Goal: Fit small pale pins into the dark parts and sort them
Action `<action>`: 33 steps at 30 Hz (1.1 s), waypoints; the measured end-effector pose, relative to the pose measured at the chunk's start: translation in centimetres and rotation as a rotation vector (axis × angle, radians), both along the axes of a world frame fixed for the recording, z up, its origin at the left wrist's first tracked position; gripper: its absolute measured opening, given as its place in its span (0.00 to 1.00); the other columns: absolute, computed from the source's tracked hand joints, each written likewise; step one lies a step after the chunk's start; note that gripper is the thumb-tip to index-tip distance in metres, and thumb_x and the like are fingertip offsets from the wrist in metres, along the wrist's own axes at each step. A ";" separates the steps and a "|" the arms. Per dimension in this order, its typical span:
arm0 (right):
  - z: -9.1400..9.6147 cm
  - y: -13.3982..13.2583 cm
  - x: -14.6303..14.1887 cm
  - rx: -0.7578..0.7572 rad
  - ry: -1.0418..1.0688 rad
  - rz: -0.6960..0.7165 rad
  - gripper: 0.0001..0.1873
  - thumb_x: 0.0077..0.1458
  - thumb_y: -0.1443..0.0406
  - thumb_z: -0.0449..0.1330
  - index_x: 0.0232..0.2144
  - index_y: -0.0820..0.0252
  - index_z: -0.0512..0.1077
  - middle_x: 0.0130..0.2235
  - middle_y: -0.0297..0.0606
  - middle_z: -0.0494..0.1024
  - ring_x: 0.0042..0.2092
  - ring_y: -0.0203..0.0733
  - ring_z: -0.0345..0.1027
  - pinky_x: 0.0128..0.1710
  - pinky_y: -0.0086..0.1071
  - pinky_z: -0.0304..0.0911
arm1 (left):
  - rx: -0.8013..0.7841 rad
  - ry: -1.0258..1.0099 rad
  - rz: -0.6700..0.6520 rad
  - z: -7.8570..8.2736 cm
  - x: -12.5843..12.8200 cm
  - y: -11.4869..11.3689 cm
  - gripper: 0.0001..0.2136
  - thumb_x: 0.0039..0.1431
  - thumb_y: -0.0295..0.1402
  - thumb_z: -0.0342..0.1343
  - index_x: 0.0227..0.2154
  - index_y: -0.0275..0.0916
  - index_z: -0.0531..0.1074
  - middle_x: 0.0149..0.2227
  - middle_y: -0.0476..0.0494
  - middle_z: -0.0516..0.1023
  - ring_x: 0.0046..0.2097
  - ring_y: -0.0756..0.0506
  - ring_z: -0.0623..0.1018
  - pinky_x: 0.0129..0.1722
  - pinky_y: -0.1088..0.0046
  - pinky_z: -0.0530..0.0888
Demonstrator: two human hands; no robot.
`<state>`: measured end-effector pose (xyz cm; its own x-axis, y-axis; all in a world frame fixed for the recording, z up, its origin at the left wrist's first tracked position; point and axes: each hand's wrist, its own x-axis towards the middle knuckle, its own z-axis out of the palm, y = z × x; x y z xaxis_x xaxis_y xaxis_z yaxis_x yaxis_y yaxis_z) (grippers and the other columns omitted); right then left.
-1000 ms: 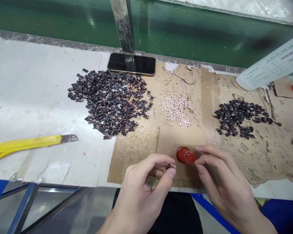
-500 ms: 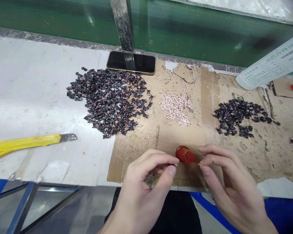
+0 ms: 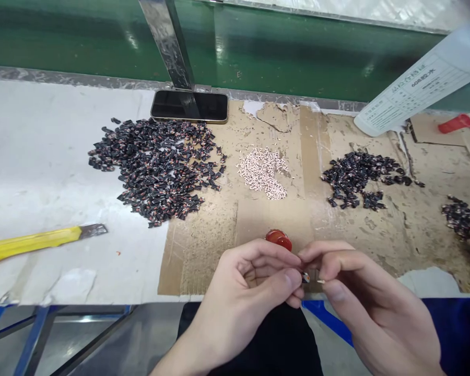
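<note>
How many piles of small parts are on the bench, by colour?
Dark piles: 3 (left pile, right pile, far-right pile)
Pale piles: 1 (centre pile)
Total: 4
</note>
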<state>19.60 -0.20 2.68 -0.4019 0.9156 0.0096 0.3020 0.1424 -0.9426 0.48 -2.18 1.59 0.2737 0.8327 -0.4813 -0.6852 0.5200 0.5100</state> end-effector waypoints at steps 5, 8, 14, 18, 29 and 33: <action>-0.1 0.0 0.1 0.011 -0.008 0.026 0.06 0.67 0.69 0.59 0.39 0.52 0.71 0.44 0.35 0.77 0.41 0.34 0.78 0.41 0.23 0.76 | 0.006 0.010 -0.016 0.1 0.1 0.0 0.03 0.59 0.27 0.70 0.33 0.36 0.82 0.27 0.51 0.83 0.29 0.55 0.81 0.32 0.85 0.79; -0.3 0.0 0.1 0.029 -0.011 0.037 0.06 0.66 0.70 0.59 0.40 0.52 0.71 0.44 0.37 0.77 0.38 0.37 0.79 0.38 0.27 0.77 | 0.003 0.011 -0.011 0.2 0.0 0.0 0.03 0.59 0.28 0.70 0.33 0.36 0.82 0.27 0.51 0.83 0.29 0.55 0.81 0.31 0.85 0.79; -0.3 -0.1 0.2 0.031 -0.021 0.052 0.07 0.66 0.71 0.58 0.40 0.52 0.71 0.45 0.38 0.77 0.39 0.38 0.79 0.42 0.31 0.78 | 0.000 0.018 -0.007 0.1 -0.1 -0.1 0.03 0.59 0.27 0.70 0.33 0.36 0.82 0.27 0.51 0.83 0.28 0.55 0.81 0.31 0.86 0.79; -0.5 -0.2 0.2 0.019 -0.023 0.074 0.08 0.66 0.71 0.59 0.41 0.52 0.71 0.46 0.38 0.76 0.41 0.39 0.80 0.45 0.32 0.78 | 0.010 0.017 -0.013 0.2 -0.1 -0.2 0.03 0.59 0.27 0.69 0.32 0.36 0.81 0.27 0.51 0.83 0.28 0.56 0.80 0.31 0.87 0.78; 0.2 0.9 -0.4 0.123 -0.018 0.069 0.08 0.62 0.72 0.63 0.39 0.53 0.76 0.39 0.35 0.82 0.38 0.37 0.81 0.37 0.24 0.79 | -0.028 0.099 -0.014 1.6 -0.2 0.2 0.08 0.54 0.29 0.73 0.27 0.35 0.79 0.24 0.50 0.81 0.27 0.54 0.79 0.30 0.83 0.77; 0.3 0.9 -1.1 0.197 0.081 -0.037 0.13 0.58 0.76 0.65 0.40 0.53 0.79 0.38 0.36 0.86 0.36 0.41 0.83 0.32 0.27 0.81 | -0.036 0.079 0.025 1.7 0.1 0.1 0.13 0.52 0.34 0.75 0.26 0.36 0.75 0.23 0.51 0.79 0.26 0.55 0.77 0.29 0.83 0.75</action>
<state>18.55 0.69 3.01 -0.3592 0.9069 0.2205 0.2346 0.3164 -0.9192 0.60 -2.06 3.26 0.2125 0.8208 -0.5303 -0.6566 0.5218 0.5446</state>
